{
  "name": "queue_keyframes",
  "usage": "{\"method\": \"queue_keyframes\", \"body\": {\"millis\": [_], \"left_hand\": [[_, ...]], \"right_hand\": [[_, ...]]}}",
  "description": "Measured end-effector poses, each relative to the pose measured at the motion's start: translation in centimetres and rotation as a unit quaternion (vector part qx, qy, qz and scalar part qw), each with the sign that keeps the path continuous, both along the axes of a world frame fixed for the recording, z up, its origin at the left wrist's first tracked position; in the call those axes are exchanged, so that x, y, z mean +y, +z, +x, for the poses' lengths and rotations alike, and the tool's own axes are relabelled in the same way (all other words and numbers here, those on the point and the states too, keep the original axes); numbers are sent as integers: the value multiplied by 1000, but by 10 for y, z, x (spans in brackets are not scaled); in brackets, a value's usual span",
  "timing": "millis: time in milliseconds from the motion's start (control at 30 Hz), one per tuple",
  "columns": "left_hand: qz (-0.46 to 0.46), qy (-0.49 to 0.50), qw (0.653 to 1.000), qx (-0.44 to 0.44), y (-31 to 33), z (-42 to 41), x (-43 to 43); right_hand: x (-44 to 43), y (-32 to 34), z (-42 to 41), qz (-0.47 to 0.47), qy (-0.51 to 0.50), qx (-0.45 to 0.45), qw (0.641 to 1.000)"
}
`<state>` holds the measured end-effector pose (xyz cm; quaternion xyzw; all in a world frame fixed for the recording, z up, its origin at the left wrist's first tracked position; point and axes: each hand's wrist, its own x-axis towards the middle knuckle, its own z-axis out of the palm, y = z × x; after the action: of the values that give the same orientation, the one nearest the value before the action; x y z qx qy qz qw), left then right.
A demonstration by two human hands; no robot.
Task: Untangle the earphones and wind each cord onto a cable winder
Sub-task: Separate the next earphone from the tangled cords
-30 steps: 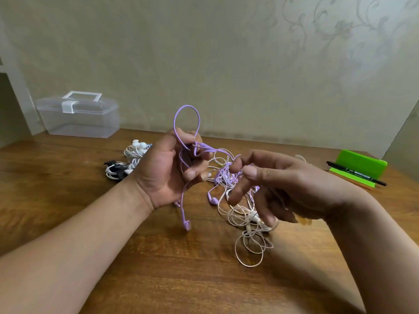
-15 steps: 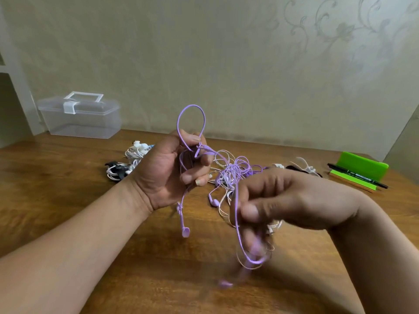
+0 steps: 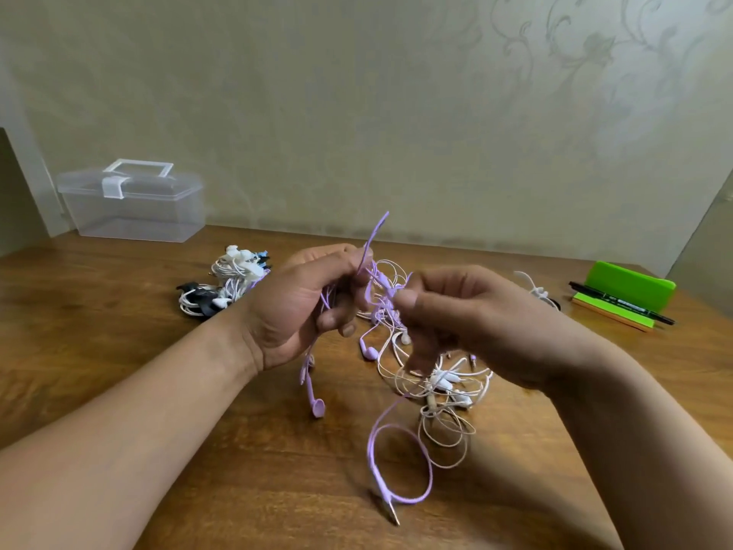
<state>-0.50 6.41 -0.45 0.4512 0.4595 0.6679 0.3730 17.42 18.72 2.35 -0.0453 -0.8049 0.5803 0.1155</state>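
Early stage: the purple cord (image 3: 398,462) is still knotted into the white tangle (image 3: 436,385), held just above the table (image 3: 158,391). Bundles (image 3: 226,289) at back left seem already wound. The cord is gripped by the curled left hand (image 3: 301,311). The knot is pinched narrowly by the right hand (image 3: 476,323).

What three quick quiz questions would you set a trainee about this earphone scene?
1. True or false: the left hand grips the purple earphones.
2. Where does the clear plastic box stand? A: back left. B: back right. C: front centre.
3. Short answer: what colour is the block that the black pen lies on?

Key: 1 true. 2 A. 3 green.
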Motion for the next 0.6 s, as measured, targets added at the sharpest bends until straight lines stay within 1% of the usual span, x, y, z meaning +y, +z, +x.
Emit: {"method": "queue_keyframes", "body": {"millis": [67, 133, 200, 267, 333, 400, 467, 533, 600], "left_hand": [[-13, 45, 999, -11, 0, 0, 2], [-24, 98, 993, -58, -1, -3, 6], [-43, 147, 983, -103, -3, -9, 8], [-72, 181, 974, -114, -6, -14, 10], [-89, 196, 970, -115, -9, -16, 11], [-82, 196, 969, -125, -9, -17, 11], [-53, 186, 971, -139, -7, -18, 10], [-12, 173, 973, -152, -3, -20, 9], [26, 161, 975, -149, 2, -20, 7]], "right_hand": [[3, 0, -1, -55, -42, 55, 996], [6, 3, -1, -114, -55, 114, 985], [10, 6, -1, -148, -56, 172, 972], [12, 8, -1, -179, -60, 229, 955], [12, 11, 0, -219, -57, 257, 939], [8, 14, 1, -284, -48, 249, 925], [6, 13, -1, -321, -86, 182, 925], [7, 6, -6, -296, -150, 87, 939], [8, -2, -8, -239, -172, 26, 955]]}}
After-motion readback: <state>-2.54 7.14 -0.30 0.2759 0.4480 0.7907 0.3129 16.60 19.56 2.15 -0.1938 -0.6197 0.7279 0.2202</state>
